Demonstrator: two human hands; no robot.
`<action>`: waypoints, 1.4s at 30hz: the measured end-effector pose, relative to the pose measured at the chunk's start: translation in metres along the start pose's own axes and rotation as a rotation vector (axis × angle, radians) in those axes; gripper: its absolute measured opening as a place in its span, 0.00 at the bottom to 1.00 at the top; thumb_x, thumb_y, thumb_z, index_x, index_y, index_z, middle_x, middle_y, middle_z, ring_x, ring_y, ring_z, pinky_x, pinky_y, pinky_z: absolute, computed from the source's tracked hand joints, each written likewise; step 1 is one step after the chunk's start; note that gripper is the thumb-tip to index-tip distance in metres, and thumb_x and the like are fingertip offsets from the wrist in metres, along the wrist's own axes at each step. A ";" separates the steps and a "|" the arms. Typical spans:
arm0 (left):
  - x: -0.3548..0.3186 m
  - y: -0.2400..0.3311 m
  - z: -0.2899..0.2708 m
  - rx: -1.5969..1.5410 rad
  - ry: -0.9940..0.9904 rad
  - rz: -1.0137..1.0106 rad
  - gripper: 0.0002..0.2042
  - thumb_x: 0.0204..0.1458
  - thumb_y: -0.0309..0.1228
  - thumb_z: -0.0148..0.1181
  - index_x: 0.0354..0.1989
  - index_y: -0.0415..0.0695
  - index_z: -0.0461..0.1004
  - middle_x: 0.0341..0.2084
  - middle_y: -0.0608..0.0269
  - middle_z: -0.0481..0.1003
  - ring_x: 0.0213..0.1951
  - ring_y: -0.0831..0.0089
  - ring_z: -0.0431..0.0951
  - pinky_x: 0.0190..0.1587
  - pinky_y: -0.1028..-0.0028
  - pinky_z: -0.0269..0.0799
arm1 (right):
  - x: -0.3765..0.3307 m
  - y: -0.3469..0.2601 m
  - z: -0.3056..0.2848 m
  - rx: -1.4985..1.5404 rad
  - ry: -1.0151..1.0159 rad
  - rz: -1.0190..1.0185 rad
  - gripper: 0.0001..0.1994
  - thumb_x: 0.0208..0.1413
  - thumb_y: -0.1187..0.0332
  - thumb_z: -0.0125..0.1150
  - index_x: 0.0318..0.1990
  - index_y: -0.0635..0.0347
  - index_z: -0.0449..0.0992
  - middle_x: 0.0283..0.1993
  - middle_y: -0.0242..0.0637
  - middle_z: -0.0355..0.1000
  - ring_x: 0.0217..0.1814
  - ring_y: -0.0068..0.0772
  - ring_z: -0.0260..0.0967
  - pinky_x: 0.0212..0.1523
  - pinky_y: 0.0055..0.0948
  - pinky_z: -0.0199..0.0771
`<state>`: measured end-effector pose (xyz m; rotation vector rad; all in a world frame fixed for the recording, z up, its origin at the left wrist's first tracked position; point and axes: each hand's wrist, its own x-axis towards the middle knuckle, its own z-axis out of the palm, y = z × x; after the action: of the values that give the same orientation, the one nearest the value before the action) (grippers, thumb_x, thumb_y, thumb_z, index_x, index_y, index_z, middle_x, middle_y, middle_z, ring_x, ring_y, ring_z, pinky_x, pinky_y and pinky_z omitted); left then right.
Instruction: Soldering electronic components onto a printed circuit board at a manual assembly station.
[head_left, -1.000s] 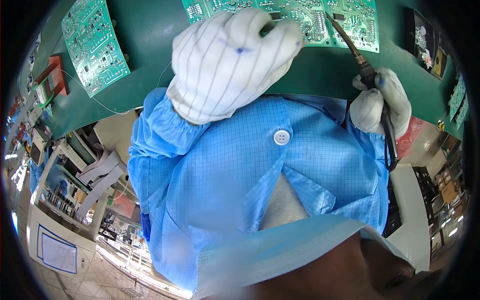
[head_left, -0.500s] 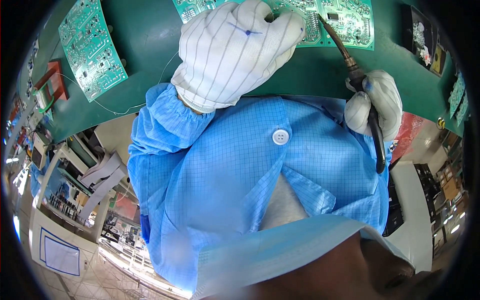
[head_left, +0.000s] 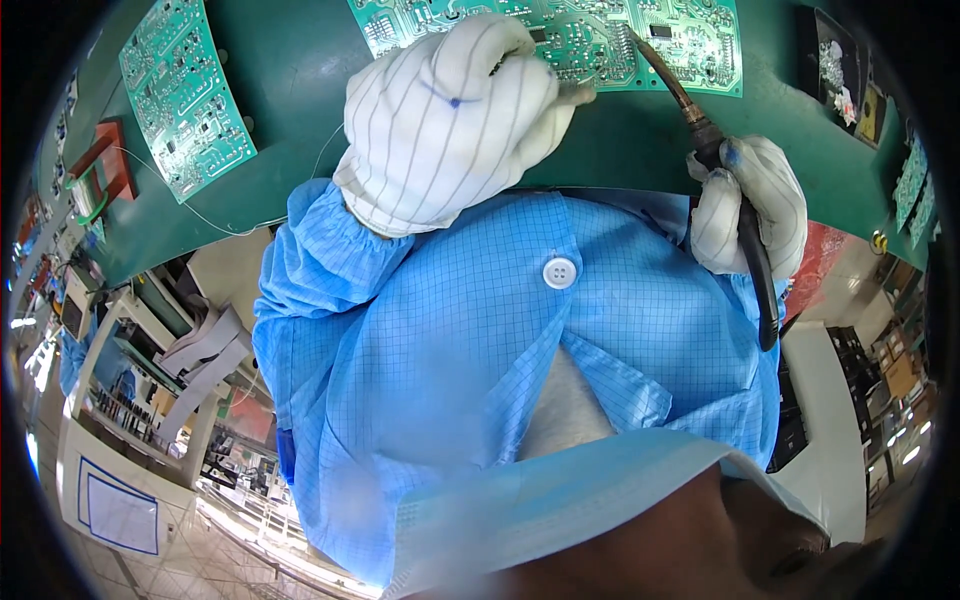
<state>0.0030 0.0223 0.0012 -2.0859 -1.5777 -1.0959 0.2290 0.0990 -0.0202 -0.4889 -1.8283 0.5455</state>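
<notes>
My right hand [head_left: 752, 205], in a white glove, is closed round the dark handle of a soldering iron [head_left: 712, 150]. The iron's tip rests at or just above a green circuit board [head_left: 690, 45] lying at the far side of the bench. My left hand [head_left: 450, 120], in a striped white glove, hangs over the near edge of that board with its fingers curled together in a pinch. Thin solder wire [head_left: 222, 230] loops from a spool [head_left: 88, 198] at the left and runs up behind this hand; its end at the fingertips is hard to make out.
A second circuit board [head_left: 185, 100] lies at the left on the green bench [head_left: 290, 80], near a red spool stand [head_left: 117, 160]. A dark tray with whitish bits [head_left: 832, 65] stands at the far right, with more boards [head_left: 912, 185] at the right rim.
My left hand has drawn back left and toward me, uncovering more of the board. The soldering iron's tip has shifted slightly left, with my right hand nearly in place.
</notes>
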 end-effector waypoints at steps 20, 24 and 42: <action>-0.061 0.009 -0.039 -0.054 -0.309 0.004 0.11 0.44 0.34 0.66 0.35 0.46 0.75 0.39 0.67 0.78 0.30 0.73 0.77 0.33 0.74 0.76 | 0.002 0.067 -0.085 -0.495 0.195 -0.044 0.12 0.59 0.70 0.56 0.37 0.74 0.67 0.28 0.54 0.76 0.26 0.40 0.77 0.26 0.29 0.79; -0.051 0.011 -0.048 -0.138 -0.332 -0.085 0.11 0.44 0.36 0.67 0.33 0.47 0.75 0.39 0.66 0.78 0.30 0.72 0.77 0.32 0.74 0.76 | 0.010 0.061 -0.079 -0.476 0.118 0.052 0.12 0.59 0.72 0.54 0.39 0.77 0.68 0.27 0.55 0.76 0.25 0.40 0.77 0.27 0.29 0.79; -0.039 0.007 -0.028 0.096 -0.263 -0.147 0.09 0.38 0.28 0.70 0.27 0.50 0.75 0.31 0.73 0.79 0.28 0.76 0.78 0.30 0.78 0.74 | 0.005 -0.030 -0.004 0.090 -0.418 -0.100 0.18 0.40 0.78 0.67 0.42 0.70 0.73 0.28 0.42 0.73 0.23 0.38 0.73 0.25 0.35 0.76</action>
<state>-0.0051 -0.0249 -0.0073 -2.1484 -1.8914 -0.7957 0.2296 0.0780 0.0027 -0.2297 -2.1995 0.6965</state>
